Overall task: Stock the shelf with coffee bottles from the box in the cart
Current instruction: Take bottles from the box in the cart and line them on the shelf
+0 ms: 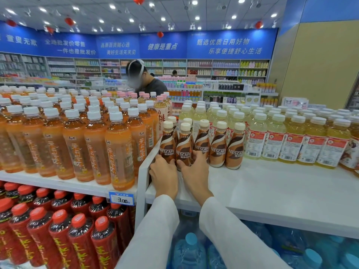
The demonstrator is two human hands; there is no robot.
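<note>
While the left hand [164, 174] curls its fingers round the base of the leftmost coffee bottle [167, 146], the right hand [195, 171] clasps the second coffee bottle [183, 150] between thumb and fingers. Both bottles stand upright at the left end of the smooth white shelf [272, 187]. Three more coffee bottles [218, 146], waisted, brown-wrapped and cream-capped, line up just to the right, with clear yellow drink bottles [272, 140] beyond.
</note>
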